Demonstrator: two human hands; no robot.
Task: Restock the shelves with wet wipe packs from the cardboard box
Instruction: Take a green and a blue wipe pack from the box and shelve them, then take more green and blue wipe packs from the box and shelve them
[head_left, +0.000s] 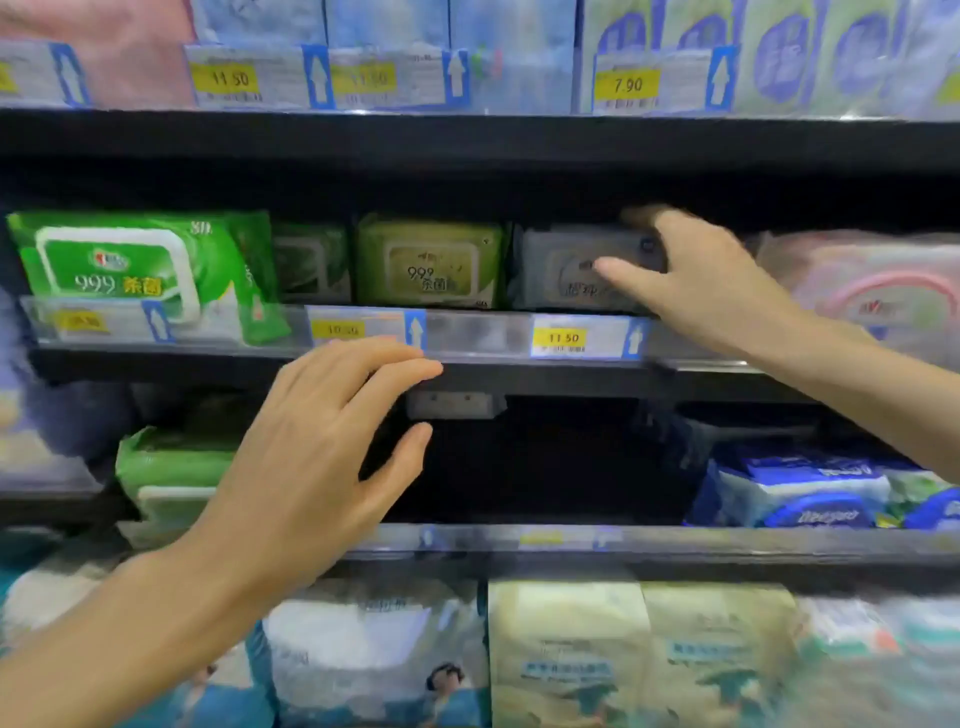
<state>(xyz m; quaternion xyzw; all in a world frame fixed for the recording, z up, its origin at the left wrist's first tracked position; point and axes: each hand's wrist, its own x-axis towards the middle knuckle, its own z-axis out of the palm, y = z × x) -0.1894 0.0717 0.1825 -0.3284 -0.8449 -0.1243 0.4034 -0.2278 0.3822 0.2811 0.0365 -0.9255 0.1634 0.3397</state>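
Observation:
A grey wet wipe pack (561, 270) stands on the middle shelf (478, 358), right of an olive-green pack (428, 262). My right hand (696, 275) grips the grey pack's right end, thumb across its front and fingers over its top. My left hand (311, 457) hovers in front of the shelf edge below the olive-green pack, fingers spread and holding nothing. A bright green pack (140, 270) leans at the far left of the same shelf, with a darker green one (311, 260) behind it. The cardboard box is not in view.
Pink-lidded packs (872, 296) fill the shelf right of my right hand. The shelf below has a dark gap (535, 462) between green packs (171, 473) and blue-white packs (810, 488). Tissue packs (639, 654) line the bottom shelf. Price tags run along each shelf edge.

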